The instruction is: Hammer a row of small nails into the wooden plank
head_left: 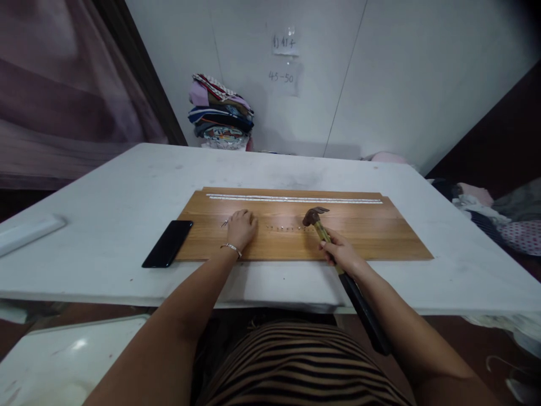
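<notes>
Holding the hammer [350, 286] in the right hand [341, 255], clamped round the yellowish stretch of handle just below the metal head [313, 216]. Likely stiff throughout and heaviest at the head, beyond the grip; probably easier to steer from this short hold, harder-hitting if taken lower, on the black end beside the forearm. To the left of the grip, see a row of small nails [282, 228] on the wooden board [380, 237], likely light, hard and easily fumbled; best pinched by the shank. Past that row, resting the left hand [242, 230] on the board beside loose nails [224, 224]; cannot tell whether pinching anything. Farther left, near the board's edge, note a phone [168, 243], likely slick and fragile.
</notes>
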`<state>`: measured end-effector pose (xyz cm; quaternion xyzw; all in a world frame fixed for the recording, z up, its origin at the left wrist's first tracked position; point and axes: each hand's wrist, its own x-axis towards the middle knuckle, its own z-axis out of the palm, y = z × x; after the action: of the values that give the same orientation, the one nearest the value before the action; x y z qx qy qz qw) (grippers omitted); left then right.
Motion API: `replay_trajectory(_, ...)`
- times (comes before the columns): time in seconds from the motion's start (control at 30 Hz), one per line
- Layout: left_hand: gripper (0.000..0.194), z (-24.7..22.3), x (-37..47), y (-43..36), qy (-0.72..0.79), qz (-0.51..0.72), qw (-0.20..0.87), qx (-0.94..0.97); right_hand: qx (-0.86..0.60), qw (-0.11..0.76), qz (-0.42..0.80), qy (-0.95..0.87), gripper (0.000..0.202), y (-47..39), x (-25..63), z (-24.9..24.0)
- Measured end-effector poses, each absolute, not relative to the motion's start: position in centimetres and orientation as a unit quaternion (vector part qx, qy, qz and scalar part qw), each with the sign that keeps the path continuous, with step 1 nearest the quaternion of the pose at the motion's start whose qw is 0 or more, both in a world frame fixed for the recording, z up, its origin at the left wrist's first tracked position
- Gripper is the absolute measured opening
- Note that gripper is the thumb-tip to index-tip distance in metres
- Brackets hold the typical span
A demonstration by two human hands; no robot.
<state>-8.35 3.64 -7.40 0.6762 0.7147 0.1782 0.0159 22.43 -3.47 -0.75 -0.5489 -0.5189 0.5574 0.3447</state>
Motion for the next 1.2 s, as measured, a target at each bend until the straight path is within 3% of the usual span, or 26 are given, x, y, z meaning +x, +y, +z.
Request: replay_trajectory(1.2, 0.026, -8.5, -9.1, 4.2, 0.708, 0.182, 0.0, 0.683, -0.534, 0.349, 0.557, -0.532, 0.063, -3.1, 22.5, -1.4)
